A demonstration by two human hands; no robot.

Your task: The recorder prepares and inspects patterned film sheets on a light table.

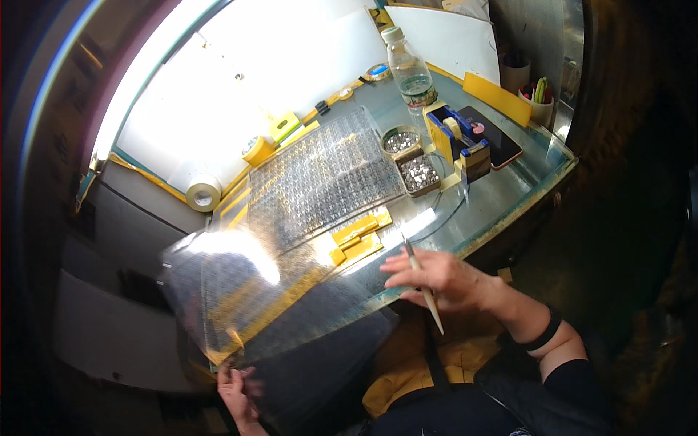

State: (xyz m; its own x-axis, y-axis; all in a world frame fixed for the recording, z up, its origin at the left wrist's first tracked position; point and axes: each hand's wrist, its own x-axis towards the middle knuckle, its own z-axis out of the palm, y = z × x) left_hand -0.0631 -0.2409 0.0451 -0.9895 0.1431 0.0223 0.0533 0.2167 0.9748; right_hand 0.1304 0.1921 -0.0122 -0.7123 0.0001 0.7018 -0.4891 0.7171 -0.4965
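Note:
My right hand (454,280) is above the front edge of the glass-topped table, its fingers closed round a slim pen-like tool (427,292) with a pale tapered end. My left hand (236,398), slightly blurred, is at the near left corner of a clear plastic cover (251,298) edged with yellow tape. Its fingertips pinch that corner. Yellow tape strips (358,236) lie along the joint between the cover and a clear tray (320,174) with rows of small cells. Beside the tray are a round tin (400,141) and a square box (420,174) of small shiny pieces.
A tape dispenser (454,138), a dark phone (488,138) and a clear bottle (411,73) stand at the right. White tape (203,194) and yellow tape (257,150) rolls sit at the left. A thin dark cable (452,216) crosses the glass. A bright panel (254,58) is behind.

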